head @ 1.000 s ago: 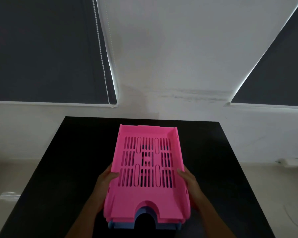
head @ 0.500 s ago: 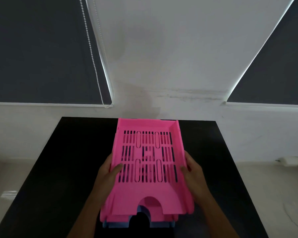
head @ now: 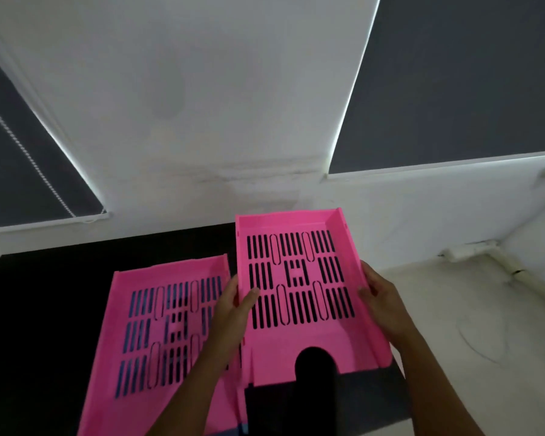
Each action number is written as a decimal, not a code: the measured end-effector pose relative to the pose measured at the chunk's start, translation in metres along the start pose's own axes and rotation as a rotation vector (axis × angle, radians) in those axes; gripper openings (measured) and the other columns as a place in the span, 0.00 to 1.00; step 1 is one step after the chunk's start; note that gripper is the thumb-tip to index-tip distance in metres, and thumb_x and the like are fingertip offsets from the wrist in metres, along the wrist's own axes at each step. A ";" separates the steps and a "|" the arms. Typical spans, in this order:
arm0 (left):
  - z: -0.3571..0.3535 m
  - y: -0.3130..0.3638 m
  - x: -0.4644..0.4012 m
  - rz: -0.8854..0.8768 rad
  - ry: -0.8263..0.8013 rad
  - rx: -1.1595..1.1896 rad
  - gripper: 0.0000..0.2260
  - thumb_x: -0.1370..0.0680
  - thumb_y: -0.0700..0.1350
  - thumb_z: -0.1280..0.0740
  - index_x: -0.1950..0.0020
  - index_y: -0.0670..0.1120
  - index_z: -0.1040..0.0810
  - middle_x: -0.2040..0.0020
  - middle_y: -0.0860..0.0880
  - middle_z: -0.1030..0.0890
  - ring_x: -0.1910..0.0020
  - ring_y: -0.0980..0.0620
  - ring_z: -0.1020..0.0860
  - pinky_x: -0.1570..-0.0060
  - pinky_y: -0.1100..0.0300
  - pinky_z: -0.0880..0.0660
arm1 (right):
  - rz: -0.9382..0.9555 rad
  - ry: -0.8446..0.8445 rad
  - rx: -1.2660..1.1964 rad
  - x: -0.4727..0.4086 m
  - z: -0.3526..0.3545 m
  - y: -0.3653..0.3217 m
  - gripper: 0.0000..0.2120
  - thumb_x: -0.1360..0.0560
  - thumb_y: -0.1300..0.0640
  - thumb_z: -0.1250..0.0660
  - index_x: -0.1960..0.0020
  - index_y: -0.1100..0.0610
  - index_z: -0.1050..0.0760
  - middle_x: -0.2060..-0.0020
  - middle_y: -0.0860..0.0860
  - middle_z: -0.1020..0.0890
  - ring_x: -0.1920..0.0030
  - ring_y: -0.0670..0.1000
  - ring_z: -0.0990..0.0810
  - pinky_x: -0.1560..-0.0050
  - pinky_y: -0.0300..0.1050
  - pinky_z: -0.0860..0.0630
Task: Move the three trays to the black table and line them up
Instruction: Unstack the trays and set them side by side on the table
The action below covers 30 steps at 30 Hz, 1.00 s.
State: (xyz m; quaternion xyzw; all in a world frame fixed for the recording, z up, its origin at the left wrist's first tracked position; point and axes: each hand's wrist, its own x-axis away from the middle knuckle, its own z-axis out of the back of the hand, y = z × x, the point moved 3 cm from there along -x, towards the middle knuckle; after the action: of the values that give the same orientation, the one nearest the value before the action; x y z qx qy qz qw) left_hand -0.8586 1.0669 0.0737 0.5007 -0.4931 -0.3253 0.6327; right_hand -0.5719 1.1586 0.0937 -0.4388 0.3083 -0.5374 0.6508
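I hold a pink slotted tray (head: 299, 341) by its two long sides over the right part of the black table (head: 44, 294). My left hand (head: 236, 309) grips its left wall and my right hand (head: 381, 300) grips its right wall. A second pink tray (head: 145, 325) lies to the left on the table, partly under my left forearm. Blue shows through its slots and at its near corner (head: 241, 431), a blue tray beneath it, mostly hidden.
A white wall with two dark roller blinds (head: 469, 73) stands behind the table. Pale floor (head: 485, 341) lies to the right of the table's right edge, with a white fitting (head: 466, 251) by the skirting and a thin cable on the floor.
The top pink tray has come off the stack and moved to the right with both hands. A second pink tray is now uncovered on the left. The view has swung right.
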 end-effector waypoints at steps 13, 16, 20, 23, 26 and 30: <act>-0.072 -0.037 -0.024 0.327 0.062 -0.051 0.17 0.20 0.49 0.36 0.31 0.51 0.27 0.41 0.48 0.16 0.50 0.50 0.15 0.50 0.50 0.18 | -0.190 -0.072 0.077 -0.026 0.013 0.079 0.21 0.17 0.63 0.44 0.37 0.38 0.27 0.49 0.45 0.14 0.53 0.44 0.13 0.53 0.42 0.16; -0.070 -0.063 -0.036 0.372 0.133 -0.050 0.30 0.24 0.58 0.36 0.24 0.52 0.36 0.30 0.46 0.23 0.37 0.46 0.21 0.38 0.40 0.24 | -0.231 -0.091 0.089 -0.032 0.004 0.086 0.19 0.17 0.63 0.44 0.37 0.42 0.26 0.51 0.46 0.14 0.57 0.43 0.13 0.57 0.41 0.15; -0.072 -0.078 -0.040 0.421 0.202 -0.048 0.30 0.23 0.57 0.36 0.23 0.51 0.37 0.29 0.45 0.25 0.38 0.46 0.21 0.40 0.43 0.23 | -0.258 -0.103 0.123 -0.039 -0.002 0.093 0.18 0.18 0.62 0.43 0.37 0.44 0.26 0.53 0.46 0.14 0.58 0.43 0.13 0.61 0.36 0.17; -0.077 -0.051 -0.030 0.399 0.183 -0.046 0.25 0.19 0.51 0.38 0.23 0.50 0.38 0.30 0.48 0.25 0.46 0.51 0.19 0.54 0.56 0.23 | -0.277 -0.081 0.140 -0.040 -0.004 0.096 0.18 0.19 0.65 0.43 0.38 0.46 0.25 0.54 0.46 0.15 0.60 0.41 0.14 0.66 0.30 0.20; -0.075 -0.047 -0.029 0.369 0.181 -0.079 0.24 0.18 0.50 0.40 0.22 0.51 0.39 0.30 0.49 0.25 0.47 0.54 0.20 0.54 0.55 0.21 | -0.299 -0.052 0.133 -0.038 -0.008 0.094 0.16 0.19 0.66 0.42 0.40 0.48 0.24 0.56 0.45 0.15 0.62 0.33 0.16 0.68 0.26 0.23; -0.062 -0.076 -0.040 0.314 0.168 -0.110 0.30 0.27 0.61 0.37 0.25 0.61 0.37 0.29 0.49 0.25 0.36 0.47 0.22 0.40 0.39 0.23 | -0.328 -0.033 0.157 -0.037 -0.014 0.089 0.11 0.18 0.61 0.42 0.41 0.54 0.23 0.57 0.48 0.16 0.64 0.40 0.16 0.71 0.29 0.23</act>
State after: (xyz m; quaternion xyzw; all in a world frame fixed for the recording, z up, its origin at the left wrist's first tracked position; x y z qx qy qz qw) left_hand -0.8056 1.1005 -0.0120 0.4077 -0.4921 -0.2062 0.7411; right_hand -0.5548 1.1947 0.0045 -0.4399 0.1788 -0.6515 0.5917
